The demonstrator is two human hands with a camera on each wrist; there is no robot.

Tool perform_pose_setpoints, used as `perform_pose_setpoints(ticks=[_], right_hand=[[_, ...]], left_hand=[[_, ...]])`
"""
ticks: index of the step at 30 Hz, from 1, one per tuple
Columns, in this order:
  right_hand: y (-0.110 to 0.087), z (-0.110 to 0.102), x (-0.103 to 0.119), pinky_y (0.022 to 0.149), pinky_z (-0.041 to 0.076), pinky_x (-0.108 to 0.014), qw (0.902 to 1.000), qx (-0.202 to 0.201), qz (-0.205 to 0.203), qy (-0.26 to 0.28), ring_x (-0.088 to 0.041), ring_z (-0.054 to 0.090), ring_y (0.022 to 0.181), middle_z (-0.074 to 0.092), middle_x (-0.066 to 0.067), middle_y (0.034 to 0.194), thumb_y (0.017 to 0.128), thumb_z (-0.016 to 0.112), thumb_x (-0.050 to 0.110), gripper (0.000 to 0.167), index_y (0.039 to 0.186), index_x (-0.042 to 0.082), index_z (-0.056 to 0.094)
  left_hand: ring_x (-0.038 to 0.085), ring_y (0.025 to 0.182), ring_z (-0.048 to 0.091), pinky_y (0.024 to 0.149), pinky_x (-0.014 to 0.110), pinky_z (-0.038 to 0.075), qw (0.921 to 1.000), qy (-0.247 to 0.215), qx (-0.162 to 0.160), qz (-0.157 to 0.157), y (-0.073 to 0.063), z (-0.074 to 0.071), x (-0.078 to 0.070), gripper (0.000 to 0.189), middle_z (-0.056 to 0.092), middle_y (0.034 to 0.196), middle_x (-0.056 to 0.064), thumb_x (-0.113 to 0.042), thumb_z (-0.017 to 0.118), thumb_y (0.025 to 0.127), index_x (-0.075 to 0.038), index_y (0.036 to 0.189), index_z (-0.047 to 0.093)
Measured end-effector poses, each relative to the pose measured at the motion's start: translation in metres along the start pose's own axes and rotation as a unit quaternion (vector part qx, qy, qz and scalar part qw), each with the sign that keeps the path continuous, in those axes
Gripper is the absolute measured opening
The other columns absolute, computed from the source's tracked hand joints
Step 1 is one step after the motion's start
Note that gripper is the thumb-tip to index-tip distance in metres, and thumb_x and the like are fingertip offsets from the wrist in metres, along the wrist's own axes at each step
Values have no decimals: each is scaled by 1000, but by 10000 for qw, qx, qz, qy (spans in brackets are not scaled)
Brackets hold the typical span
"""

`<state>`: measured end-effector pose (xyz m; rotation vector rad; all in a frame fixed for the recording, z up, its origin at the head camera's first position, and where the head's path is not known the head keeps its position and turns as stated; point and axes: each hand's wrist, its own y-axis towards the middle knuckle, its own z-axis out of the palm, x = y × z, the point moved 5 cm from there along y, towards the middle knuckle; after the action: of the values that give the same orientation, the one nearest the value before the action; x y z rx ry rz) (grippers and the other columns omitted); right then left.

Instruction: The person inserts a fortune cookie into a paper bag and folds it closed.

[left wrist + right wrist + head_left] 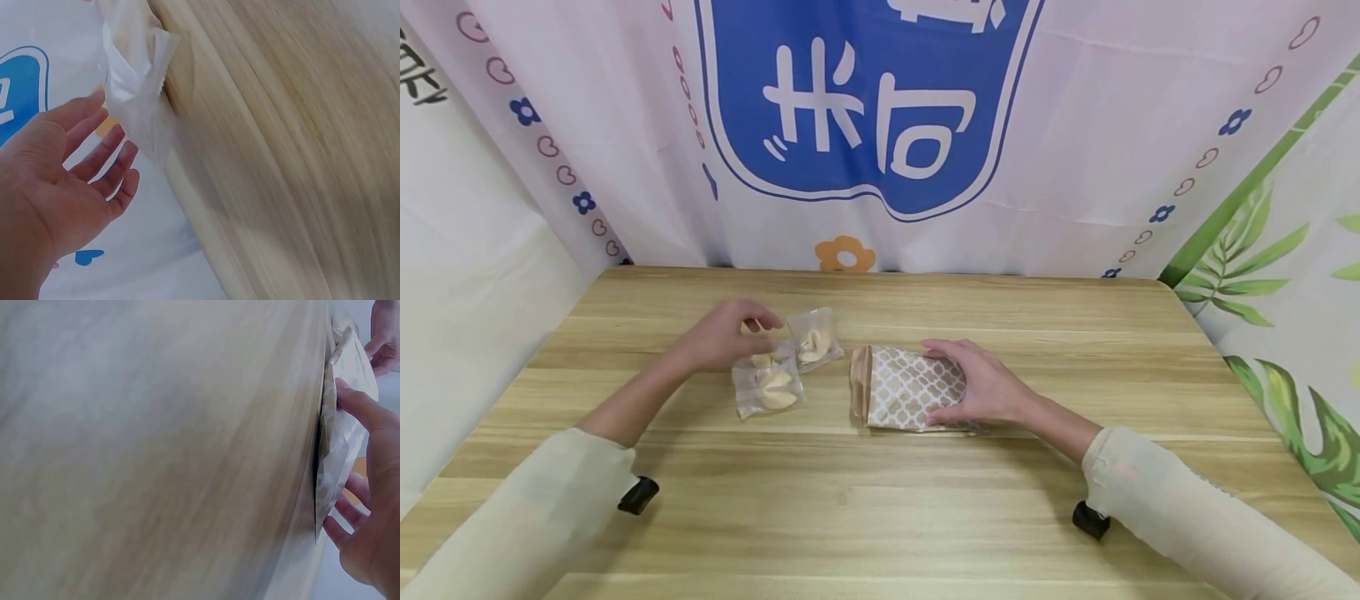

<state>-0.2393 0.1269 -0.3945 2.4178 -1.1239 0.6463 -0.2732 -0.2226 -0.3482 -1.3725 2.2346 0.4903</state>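
Observation:
Two clear packets of fortune cookies lie left of the middle of the table, the front packet (772, 392) overlapping or close beside the back packet (815, 340). My left hand (730, 335) hovers at the front packet's far edge, fingers loosely bent with nothing between them; in the left wrist view its fingertips are close to a clear wrapper (134, 69). Whether they touch it, I cannot tell. To the right, a folded brown paper bag (910, 390) with a white lattice pattern lies flat. My right hand (988, 385) grips it across its right part, thumb on the near side, fingers at the far side.
A wood-grain table (842, 517) carries everything. Behind it hangs a white curtain (1060, 167) with a blue sign print, reaching the table's back edge. Black wrist straps (638, 495) show below both pale sleeves (1195, 508).

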Motion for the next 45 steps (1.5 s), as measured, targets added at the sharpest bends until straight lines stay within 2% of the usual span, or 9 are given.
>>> perform_pose_setpoints(ticks=[5, 9, 19, 26, 32, 35, 37, 40, 45], right_hand=[[0, 1, -1, 113, 39, -62, 10000, -12, -32, -38, -35, 52, 134, 64, -7, 142, 68, 96, 46, 106, 153, 6, 46], [0, 1, -1, 113, 39, -61, 10000, 3, -7, -3, -34, 51, 135, 63, -6, 142, 68, 96, 45, 106, 153, 6, 47], [-1, 0, 0, 112, 40, -61, 10000, -2, 19, 38, -33, 53, 133, 63, -6, 143, 68, 96, 45, 106, 153, 7, 46], [-1, -1, 0, 112, 41, -61, 10000, 23, 44, 22, -32, 53, 133, 63, -6, 143, 68, 96, 45, 106, 154, 9, 46], [-1, 0, -1, 111, 41, -61, 10000, 23, 21, 41, -33, 53, 132, 63, -6, 143, 68, 96, 47, 106, 154, 9, 46], [-1, -1, -1, 112, 40, -61, 10000, 6, 5, 32, -33, 53, 133, 63, -6, 142, 68, 96, 47, 106, 154, 9, 46], [-1, -1, -1, 112, 40, -61, 10000, 4, 6, 31, -33, 53, 133, 63, -6, 143, 67, 96, 46, 107, 154, 9, 46], [-1, -1, -1, 113, 39, -61, 10000, 15, 29, 32, -33, 52, 134, 62, -6, 143, 67, 96, 45, 107, 154, 10, 46], [-1, 0, -3, 113, 39, -60, 10000, 34, 57, 49, -32, 52, 134, 62, -6, 144, 66, 97, 44, 108, 155, 10, 45]], left_hand=[[33, 95, 65, 86, 49, 53, 9997, 60, 188, 114, 0, 1, 7, 38, 74, 107, 21, -10, 86, 83, 9, 113, 73], [33, 96, 65, 86, 49, 52, 9994, 124, 302, -64, -1, 2, 13, 41, 73, 104, 20, -11, 88, 81, 9, 114, 73], [39, 102, 65, 88, 56, 52, 9950, 636, 193, -743, -4, -2, 20, 47, 69, 111, 26, -23, 80, 91, 9, 123, 69], [43, 106, 62, 88, 58, 51, 9944, 606, 231, -839, -8, -7, 27, 50, 68, 111, 29, -28, 72, 98, 12, 127, 64], [20, 56, 59, 52, 37, 55, 9940, 125, 531, -943, -11, -9, 35, 42, 62, 116, 32, -14, 59, 103, 13, 135, 56], [24, 63, 61, 57, 39, 56, 9955, 279, 630, -643, -12, -10, 34, 40, 62, 118, 34, -1, 53, 98, 13, 134, 57], [37, 85, 66, 73, 49, 58, 9953, 610, 699, -288, -12, -10, 32, 45, 61, 123, 35, 6, 54, 90, 13, 133, 58], [51, 118, 58, 98, 63, 50, 9905, 1092, 759, 354, -12, -7, 28, 61, 60, 130, 35, 14, 57, 71, 13, 132, 60], [54, 132, 50, 109, 67, 41, 9845, 1330, 902, 702, -14, -5, 26, 80, 56, 140, 34, 21, 59, 60, 13, 140, 55]])
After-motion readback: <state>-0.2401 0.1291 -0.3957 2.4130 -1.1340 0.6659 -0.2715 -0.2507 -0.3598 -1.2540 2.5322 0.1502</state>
